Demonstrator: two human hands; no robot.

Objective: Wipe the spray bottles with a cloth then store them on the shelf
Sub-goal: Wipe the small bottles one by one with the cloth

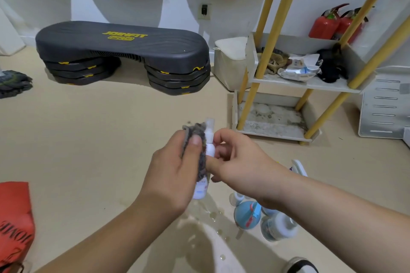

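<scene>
A small white spray bottle (208, 139) stands upright between my hands over the beige floor, its clear cap on top. My left hand (175, 173) grips a grey cloth (197, 137) and presses it against the bottle's left side, thumb on the cloth. My right hand (237, 157) pinches the bottle's neck from the right. More bottles lie on the floor under my right forearm: a blue one (246, 215), a white-capped clear one (277, 227) and a white trigger sprayer (299, 167). The white shelf with yellow poles (310, 83) stands at the right.
A black step platform (122, 51) sits against the far wall, a white bin (229, 62) beside the shelf. Red fire extinguishers (326, 24) stand behind it. The middle shelf holds rags and a wipes pack (299, 68). Water drops (213, 215) wet the floor. A red bag (15, 217) lies left.
</scene>
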